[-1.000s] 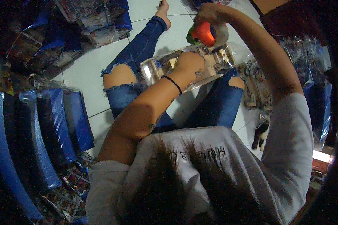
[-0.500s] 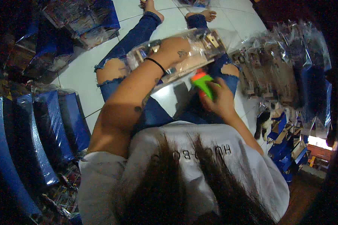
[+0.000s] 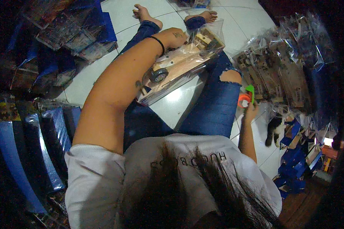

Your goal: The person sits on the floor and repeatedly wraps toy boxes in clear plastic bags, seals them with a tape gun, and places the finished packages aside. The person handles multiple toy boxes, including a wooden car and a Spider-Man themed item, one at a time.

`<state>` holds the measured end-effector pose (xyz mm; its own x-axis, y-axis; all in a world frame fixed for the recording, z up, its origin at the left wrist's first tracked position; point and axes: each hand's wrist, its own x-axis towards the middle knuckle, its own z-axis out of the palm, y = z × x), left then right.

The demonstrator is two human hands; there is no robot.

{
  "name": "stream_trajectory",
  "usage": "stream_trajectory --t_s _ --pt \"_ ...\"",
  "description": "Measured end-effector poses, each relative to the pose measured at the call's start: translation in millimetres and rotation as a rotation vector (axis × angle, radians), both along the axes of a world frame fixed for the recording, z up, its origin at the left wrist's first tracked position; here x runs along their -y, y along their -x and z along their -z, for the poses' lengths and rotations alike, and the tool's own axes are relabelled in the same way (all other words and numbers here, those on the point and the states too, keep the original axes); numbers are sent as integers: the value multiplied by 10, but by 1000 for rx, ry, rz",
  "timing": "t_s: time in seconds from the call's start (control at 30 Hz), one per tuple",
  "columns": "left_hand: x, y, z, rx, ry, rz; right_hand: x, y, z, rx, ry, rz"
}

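Note:
Across my thighs rests a light wooden toy vehicle [image 3: 179, 65] wrapped in clear plastic, tilted, with a black wheel [image 3: 159, 75] showing at its near left end. My left hand [image 3: 175, 37] reaches over to the package's far edge and grips it there; its fingertips are partly hidden. Out to the right, past my right knee, my right hand [image 3: 250, 112] holds a green and orange tape dispenser [image 3: 245, 100] low, close to the floor.
Plastic-wrapped packages [image 3: 275, 72] lie in a row on the right. A black and white cat [image 3: 274, 131] is near them, beside a heap of blue and tan pieces [image 3: 298, 156]. Long blue wrapped packages [image 3: 11, 152] line the left; more blue packages [image 3: 72, 34] are piled at the far left.
My right hand has moved from beside the package out to the right with the tape dispenser. The wrapped toy has turned and tilted, bringing its wheel into view.

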<state>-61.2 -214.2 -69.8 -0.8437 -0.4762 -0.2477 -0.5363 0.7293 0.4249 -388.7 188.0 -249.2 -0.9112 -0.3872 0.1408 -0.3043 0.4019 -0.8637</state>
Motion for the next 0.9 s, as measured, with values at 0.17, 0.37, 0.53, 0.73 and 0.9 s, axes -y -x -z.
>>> stream_trajectory --t_s 0.17,0.37,0.53,0.73,0.9 --pt "305 -52 303 202 -696 -307 390 -408 -98 -488 -171 28" --pt "176 -178 296 96 -479 -279 1435 -1984 -1567 56 86 -794" --pt "101 -183 210 73 -392 -321 1787 -2233 -1293 170 255 -698" --pt "100 -195 218 54 -432 -259 1841 -2094 -1140 57 352 -745" --pt "79 -192 183 74 -420 -322 1835 -1990 -1328 8 290 -902"
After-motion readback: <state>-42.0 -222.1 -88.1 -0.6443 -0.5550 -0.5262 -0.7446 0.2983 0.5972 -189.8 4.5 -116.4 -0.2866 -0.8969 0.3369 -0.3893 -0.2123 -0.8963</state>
